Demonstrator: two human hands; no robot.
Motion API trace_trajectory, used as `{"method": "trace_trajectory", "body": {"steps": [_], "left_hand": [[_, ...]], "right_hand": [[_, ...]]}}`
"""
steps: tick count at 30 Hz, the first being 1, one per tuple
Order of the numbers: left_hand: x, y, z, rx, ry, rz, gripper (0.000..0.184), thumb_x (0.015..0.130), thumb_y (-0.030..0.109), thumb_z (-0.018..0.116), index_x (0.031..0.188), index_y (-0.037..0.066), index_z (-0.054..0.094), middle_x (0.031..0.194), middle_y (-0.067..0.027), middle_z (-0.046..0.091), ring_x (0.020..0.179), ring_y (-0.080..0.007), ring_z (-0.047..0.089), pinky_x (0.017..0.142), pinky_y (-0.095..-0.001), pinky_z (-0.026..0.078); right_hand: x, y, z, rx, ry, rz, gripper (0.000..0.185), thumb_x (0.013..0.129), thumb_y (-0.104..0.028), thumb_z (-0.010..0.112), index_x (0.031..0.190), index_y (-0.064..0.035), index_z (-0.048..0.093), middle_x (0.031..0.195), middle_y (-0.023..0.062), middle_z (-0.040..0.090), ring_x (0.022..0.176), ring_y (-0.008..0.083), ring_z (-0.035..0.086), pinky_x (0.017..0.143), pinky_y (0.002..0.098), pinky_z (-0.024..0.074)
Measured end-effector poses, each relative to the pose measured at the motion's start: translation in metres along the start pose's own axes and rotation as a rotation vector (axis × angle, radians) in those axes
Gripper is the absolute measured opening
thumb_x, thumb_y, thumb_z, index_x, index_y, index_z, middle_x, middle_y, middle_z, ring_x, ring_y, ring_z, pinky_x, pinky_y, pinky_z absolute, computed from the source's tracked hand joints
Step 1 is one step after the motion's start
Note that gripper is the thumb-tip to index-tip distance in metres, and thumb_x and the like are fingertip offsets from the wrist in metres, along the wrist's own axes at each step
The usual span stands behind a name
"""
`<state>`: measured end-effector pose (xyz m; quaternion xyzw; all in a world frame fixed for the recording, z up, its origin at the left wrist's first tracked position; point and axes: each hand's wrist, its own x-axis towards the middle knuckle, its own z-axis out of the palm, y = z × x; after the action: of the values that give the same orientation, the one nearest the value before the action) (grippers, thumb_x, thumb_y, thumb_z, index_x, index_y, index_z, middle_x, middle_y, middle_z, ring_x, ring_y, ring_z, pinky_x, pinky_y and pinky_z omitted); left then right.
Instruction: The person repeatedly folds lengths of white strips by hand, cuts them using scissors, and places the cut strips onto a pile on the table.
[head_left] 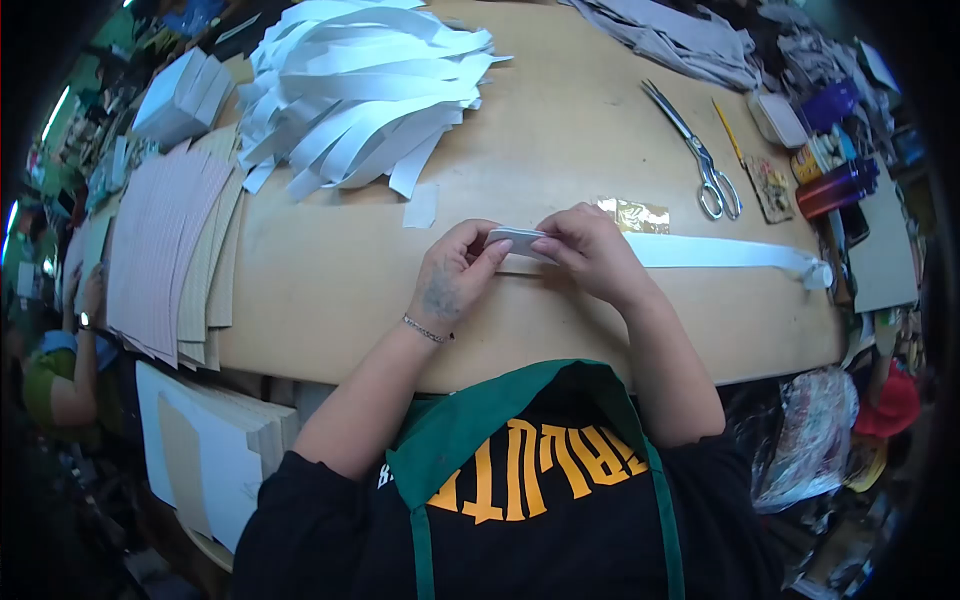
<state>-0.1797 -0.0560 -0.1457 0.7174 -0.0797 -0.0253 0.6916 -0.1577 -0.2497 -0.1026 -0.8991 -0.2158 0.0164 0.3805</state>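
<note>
Between my two hands is a small flat grey-white piece (523,241), held just above the tabletop. My left hand (461,267) pinches its left end with thumb and fingers. At its right end, my right hand (590,250) pinches it the same way. A long white strip (710,251) runs from beside my right hand to a small roll at the right. Just above that strip lies a shiny gold-coloured clear piece (638,215). A small white paper piece (421,206) lies above and left of my left hand.
White strips (360,90) are heaped at the upper left, beside pink and beige sheets (165,245). Scissors (700,155), a yellow pencil (729,132) and a purple bottle (838,188) are on the right. Another person's arm (85,350) shows at far left.
</note>
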Motion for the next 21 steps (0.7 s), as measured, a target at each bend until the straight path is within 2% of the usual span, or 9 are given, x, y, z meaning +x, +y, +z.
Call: {"method": "trace_trajectory", "body": {"steps": [3, 6, 21], "left_hand": [[0.004, 0.009, 0.001, -0.113, -0.065, -0.078, 0.014, 0.089, 0.012, 0.062, 0.097, 0.001, 0.060, 0.080, 0.0009, 0.059, 0.071, -0.0034, 0.050, 0.063, -0.0191, 0.041], [0.006, 0.014, 0.006, -0.147, -0.075, -0.087, 0.013, 0.089, 0.012, 0.063, 0.097, 0.002, 0.060, 0.080, 0.0025, 0.059, 0.072, -0.0025, 0.050, 0.064, -0.0180, 0.040], [0.002, 0.031, 0.012, -0.135, -0.065, -0.095, 0.012, 0.087, 0.012, 0.065, 0.092, 0.003, 0.059, 0.078, 0.0033, 0.058, 0.070, -0.0018, 0.048, 0.062, -0.0177, 0.038]], "right_hand": [[-0.003, -0.002, -0.004, 0.178, -0.033, 0.124, 0.013, 0.082, -0.015, 0.065, 0.089, -0.0040, 0.067, 0.080, 0.0100, 0.062, 0.081, 0.0257, 0.054, 0.080, 0.0385, 0.0418], [-0.008, -0.005, -0.006, 0.247, 0.018, 0.146, 0.013, 0.081, -0.012, 0.066, 0.090, -0.0029, 0.067, 0.078, 0.0113, 0.061, 0.077, 0.0244, 0.053, 0.072, 0.0344, 0.0436], [-0.016, -0.009, -0.011, 0.206, 0.042, 0.084, 0.014, 0.085, -0.011, 0.060, 0.092, -0.0007, 0.066, 0.075, 0.0119, 0.061, 0.075, 0.0242, 0.053, 0.071, 0.0341, 0.0430]]}}
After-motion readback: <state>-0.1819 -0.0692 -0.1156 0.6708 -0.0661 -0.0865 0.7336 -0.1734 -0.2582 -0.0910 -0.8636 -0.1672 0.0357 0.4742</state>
